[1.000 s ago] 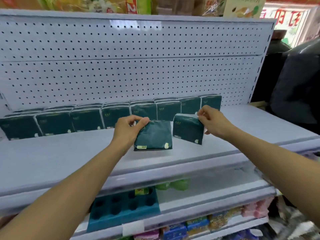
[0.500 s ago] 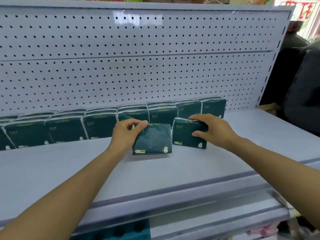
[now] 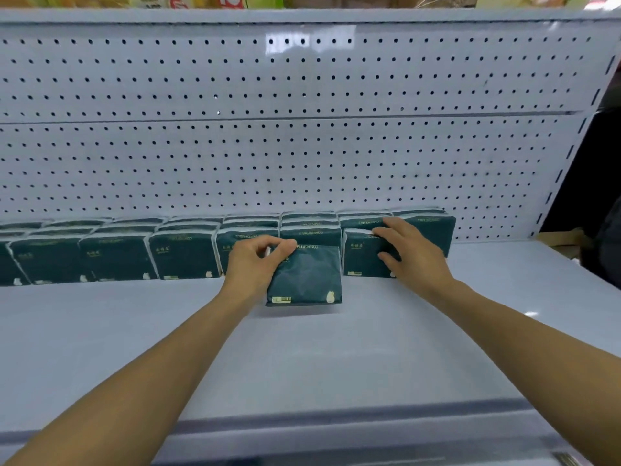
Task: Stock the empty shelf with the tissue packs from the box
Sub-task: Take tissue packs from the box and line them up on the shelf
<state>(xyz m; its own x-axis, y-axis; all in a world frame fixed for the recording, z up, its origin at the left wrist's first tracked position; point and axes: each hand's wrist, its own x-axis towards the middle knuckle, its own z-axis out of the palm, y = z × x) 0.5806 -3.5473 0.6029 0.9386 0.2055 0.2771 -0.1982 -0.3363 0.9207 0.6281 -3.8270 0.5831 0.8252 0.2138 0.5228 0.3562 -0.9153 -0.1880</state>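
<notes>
Now the right hand [image 3: 411,253] has pressed its tissue pack [image 3: 364,253] into the row, fingers extended; the left hand [image 3: 255,265] still grips another pack [image 3: 305,277].

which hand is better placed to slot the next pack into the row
Left. The left hand grips a loose tissue pack just in front of the row, near a slot. The right hand rests spread on a pack already standing in line.

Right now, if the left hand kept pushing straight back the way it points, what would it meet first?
The left hand grips a dark green tissue pack; going back, that pack would likely meet the row of dark green packs just behind, though the gap is unclear.
</notes>
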